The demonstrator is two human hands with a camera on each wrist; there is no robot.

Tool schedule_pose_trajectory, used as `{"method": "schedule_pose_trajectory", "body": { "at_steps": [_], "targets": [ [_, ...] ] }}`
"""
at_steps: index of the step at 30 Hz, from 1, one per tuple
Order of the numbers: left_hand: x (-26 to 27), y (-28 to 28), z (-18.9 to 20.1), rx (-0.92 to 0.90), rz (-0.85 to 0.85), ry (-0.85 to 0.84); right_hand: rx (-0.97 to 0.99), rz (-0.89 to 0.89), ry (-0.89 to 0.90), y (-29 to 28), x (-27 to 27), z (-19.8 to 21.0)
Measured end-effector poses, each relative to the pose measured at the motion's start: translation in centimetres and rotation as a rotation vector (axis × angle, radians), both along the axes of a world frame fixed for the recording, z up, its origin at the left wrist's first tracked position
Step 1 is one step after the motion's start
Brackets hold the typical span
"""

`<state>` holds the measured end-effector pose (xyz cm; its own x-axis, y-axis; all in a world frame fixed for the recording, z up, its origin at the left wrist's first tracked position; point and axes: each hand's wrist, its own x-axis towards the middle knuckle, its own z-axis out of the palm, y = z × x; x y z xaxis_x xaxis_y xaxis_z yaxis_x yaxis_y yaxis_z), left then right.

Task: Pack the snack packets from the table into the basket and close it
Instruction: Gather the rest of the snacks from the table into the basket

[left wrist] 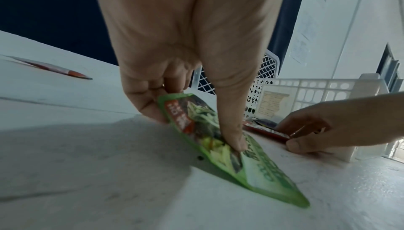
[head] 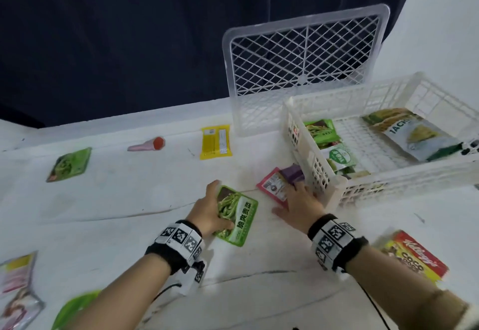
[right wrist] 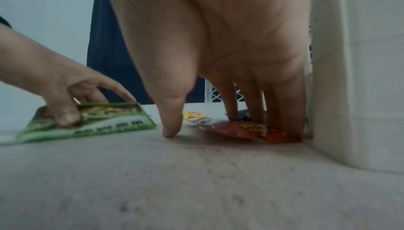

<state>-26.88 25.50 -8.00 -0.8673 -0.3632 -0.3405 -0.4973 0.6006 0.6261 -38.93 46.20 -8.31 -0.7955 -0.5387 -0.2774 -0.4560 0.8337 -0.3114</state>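
My left hand (head: 210, 213) pinches a green vegetable snack packet (head: 237, 217), thumb on its face and fingers under its left edge. In the left wrist view that edge of the green packet (left wrist: 218, 138) is tilted up off the table. My right hand (head: 298, 197) rests with straight fingers on a pink-red packet (head: 272, 185) beside the near-left corner of the white basket (head: 324, 174); its thumb tip touches the table. A purple packet (head: 293, 171) lies against the pink one. The basket holds green packets (head: 321, 130) and a larger pale packet (head: 412, 135). Its lattice lid (head: 303, 52) stands upright behind it.
Loose on the white table: a yellow packet (head: 215, 142), a green packet (head: 69, 165) at far left, a pink cone with a red cap (head: 147, 145), a red cereal packet (head: 414, 257) near right, and more packets (head: 18, 285) at the lower left.
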Motion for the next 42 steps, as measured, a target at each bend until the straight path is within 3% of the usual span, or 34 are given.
{"method": "schedule_pose_trajectory", "body": {
  "at_steps": [4, 10, 13, 15, 20, 25, 29, 32, 36, 42],
  "targets": [
    [1.3, -1.2, 0.6, 0.032, 0.009, 0.041, 0.028, -0.051, 0.110, -0.5, 0.2, -0.7],
    [0.5, -3.2, 1.8, 0.038, 0.042, 0.153, 0.137, 0.105, 0.324, 0.4, 2.3, -0.4],
    [-0.9, -2.9, 3.2, 0.067, 0.037, 0.235, 0.095, 0.135, 0.202, 1.9, 2.8, 1.0],
    [-2.1, -2.5, 4.7, 0.094, 0.021, 0.305, 0.007, 0.128, 0.092, 3.1, 2.9, 2.7],
    [-7.0, 0.0, 9.7, 0.156, -0.051, 0.462, -0.207, 0.205, 0.044, 7.2, 1.3, 10.5],
    [-13.7, 3.6, 14.8, 0.125, -0.183, 0.518, -0.344, 0.083, 0.009, 13.2, -6.0, 17.4],
    [-20.2, 7.1, 18.4, 0.030, -0.310, 0.452, -0.377, -0.092, 0.053, 17.4, -14.5, 20.6],
    [-25.5, 9.5, 19.2, -0.157, -0.413, 0.319, -0.295, -0.099, 0.111, 18.9, -20.4, 21.1],
    [-32.2, 13.2, 18.3, -0.414, -0.471, 0.120, -0.133, -0.041, 0.111, 18.5, -27.4, 19.4],
    [-39.8, 16.8, 14.5, -0.510, -0.580, -0.194, 0.041, 0.031, -0.112, 15.3, -34.0, 14.4]
  ]
}}
